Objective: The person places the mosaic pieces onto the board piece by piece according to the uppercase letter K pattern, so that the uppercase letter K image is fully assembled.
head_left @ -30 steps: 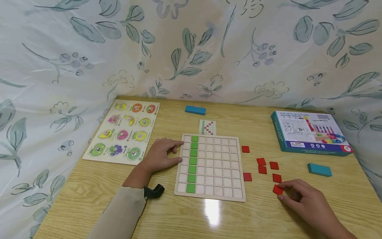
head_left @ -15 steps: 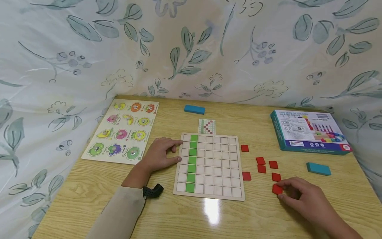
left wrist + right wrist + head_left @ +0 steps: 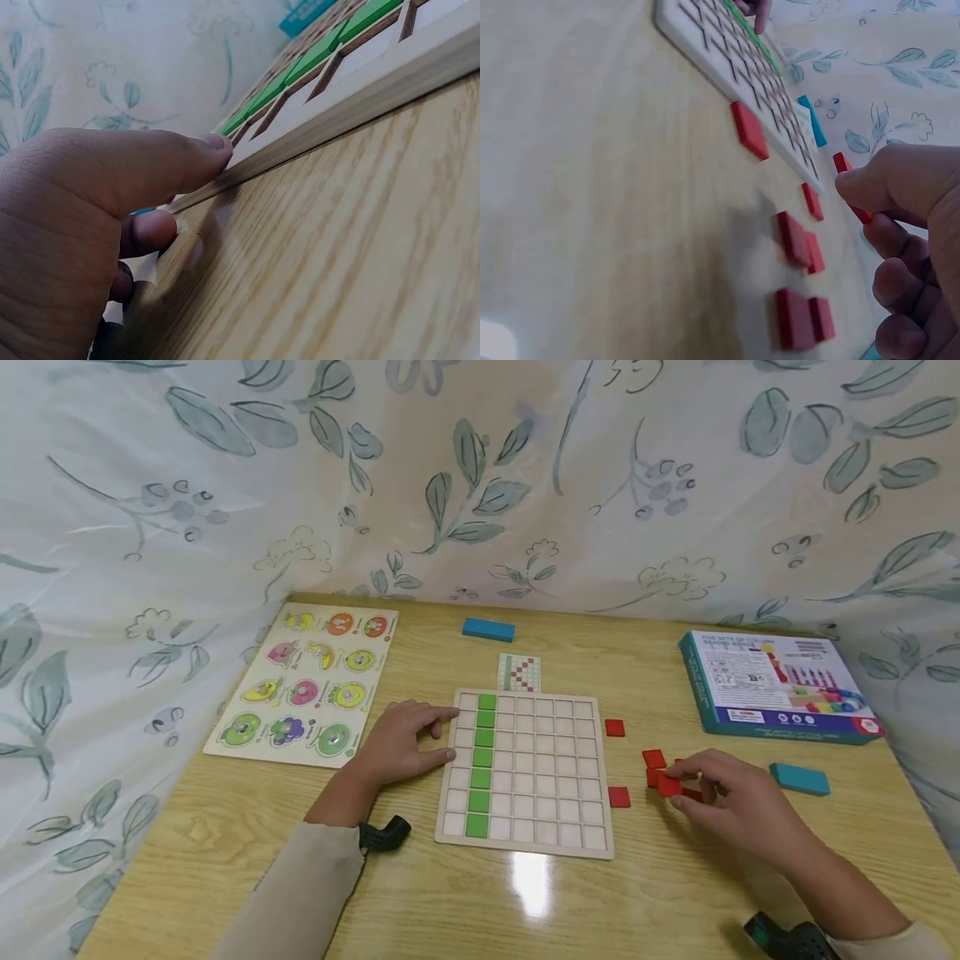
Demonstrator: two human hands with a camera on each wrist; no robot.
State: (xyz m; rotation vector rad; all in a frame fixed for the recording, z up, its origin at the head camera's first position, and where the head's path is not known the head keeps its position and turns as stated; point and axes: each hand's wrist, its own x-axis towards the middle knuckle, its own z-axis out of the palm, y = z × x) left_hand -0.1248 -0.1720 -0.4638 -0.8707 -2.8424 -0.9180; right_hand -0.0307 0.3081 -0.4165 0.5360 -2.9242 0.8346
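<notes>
Red tile [image 3: 668, 786] is pinched in the right hand [image 3: 738, 806]; the left hand [image 3: 397, 745], fingers relaxed, rests against the grid board [image 3: 525, 843].

Table [image 3: 225, 827]: wood-grain top, glossy, a lamp glare on it. Grid board [image 3: 525, 835]: pale wood, matt, smooth edge. Green tiles [image 3: 483, 760] and red tiles [image 3: 618, 796]: flat colour, smooth, low sheen. Box [image 3: 780, 685]: printed card, slight gloss. Backdrop cloth [image 3: 480, 485]: thin printed fabric, matt, creased.
</notes>
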